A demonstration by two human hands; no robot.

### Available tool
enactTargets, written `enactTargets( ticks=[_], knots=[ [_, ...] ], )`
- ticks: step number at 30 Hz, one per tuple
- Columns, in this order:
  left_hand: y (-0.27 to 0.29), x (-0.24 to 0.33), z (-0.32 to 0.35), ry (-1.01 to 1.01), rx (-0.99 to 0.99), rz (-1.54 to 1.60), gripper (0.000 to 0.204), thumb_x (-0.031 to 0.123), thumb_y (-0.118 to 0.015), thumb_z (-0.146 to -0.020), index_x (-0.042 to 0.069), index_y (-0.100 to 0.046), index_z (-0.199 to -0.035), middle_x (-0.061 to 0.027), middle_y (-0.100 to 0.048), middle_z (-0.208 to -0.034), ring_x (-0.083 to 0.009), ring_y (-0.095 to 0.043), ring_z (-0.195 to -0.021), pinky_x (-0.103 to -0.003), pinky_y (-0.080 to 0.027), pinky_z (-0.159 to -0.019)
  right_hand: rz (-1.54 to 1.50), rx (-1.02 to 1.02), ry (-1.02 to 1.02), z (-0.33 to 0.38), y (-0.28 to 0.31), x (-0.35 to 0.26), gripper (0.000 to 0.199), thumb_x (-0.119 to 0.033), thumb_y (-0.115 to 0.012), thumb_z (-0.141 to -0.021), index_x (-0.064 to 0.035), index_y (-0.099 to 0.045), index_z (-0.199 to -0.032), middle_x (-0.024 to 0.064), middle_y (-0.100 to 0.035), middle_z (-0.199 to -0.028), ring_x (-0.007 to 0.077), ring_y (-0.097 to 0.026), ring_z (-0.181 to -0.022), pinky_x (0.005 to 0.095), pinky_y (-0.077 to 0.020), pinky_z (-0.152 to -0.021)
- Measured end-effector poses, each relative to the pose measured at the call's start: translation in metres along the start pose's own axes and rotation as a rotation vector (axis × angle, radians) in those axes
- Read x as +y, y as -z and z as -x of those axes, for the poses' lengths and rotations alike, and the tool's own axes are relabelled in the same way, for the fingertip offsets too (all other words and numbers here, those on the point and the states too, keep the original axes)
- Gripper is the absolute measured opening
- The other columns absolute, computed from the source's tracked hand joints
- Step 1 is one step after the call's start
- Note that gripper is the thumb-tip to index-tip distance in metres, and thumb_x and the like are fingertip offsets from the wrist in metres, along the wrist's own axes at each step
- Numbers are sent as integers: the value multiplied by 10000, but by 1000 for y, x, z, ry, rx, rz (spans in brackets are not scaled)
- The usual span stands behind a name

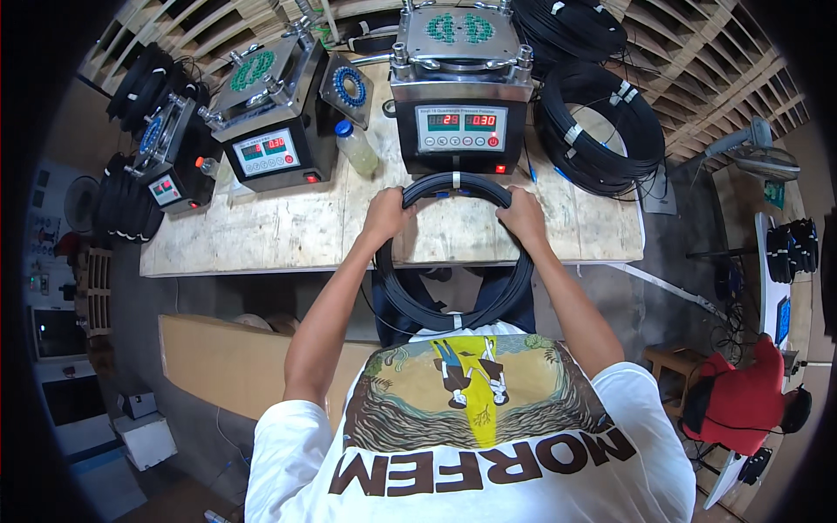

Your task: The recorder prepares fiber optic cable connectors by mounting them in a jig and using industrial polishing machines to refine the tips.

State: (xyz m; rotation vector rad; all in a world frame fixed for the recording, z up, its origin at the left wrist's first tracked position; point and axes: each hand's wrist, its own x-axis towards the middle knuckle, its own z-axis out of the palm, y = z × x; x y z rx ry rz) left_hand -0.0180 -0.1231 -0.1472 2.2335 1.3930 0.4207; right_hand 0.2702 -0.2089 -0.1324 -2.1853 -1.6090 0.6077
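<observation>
Both my hands grip a coil of black cable (425,312), bound with white ties at its far and near sides. My left hand (389,213) is wrapped round its left upper part, and my right hand (522,215) round its right upper part. The coil's far side rests over the table by the front of the middle polishing machine (460,166). Its near side hangs past the table edge, in front of my shirt. A small blue piece (442,194) shows just inside the coil's far rim.
Two more polishing machines (277,183) (167,185) stand to the left on the wooden table (288,231). A blue-capped bottle (357,150) and a round blue-ringed fixture (349,89) sit between machines. More black coils (558,131) lie at right. Another person in red (741,397) sits far right.
</observation>
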Motion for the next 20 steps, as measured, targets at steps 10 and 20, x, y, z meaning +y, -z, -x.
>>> enactTargets(
  ticks=[10,20],
  knots=[
    [55,31,36,141,-19,182,381,204,-760,-839,-73,-624,-1062,-298,-673,-915,-458,-657,-922,-483,-510,-791,-264,-86,207,6,12,-22,439,-62,-728,-767,8,-555,-1165,296,-674,-1024,461,-643,-1009,480,-516,-845],
    [285,42,64,71,500,75,373,195,-746,-886,12,-597,-1175,-234,-688,-924,-322,-713,-903,-396,-510,-751,-436,55,678,-38,103,-247,510,-74,-719,-763,-9,-548,-1238,219,-708,-984,314,-707,-908,368,-527,-816]
  ],
)
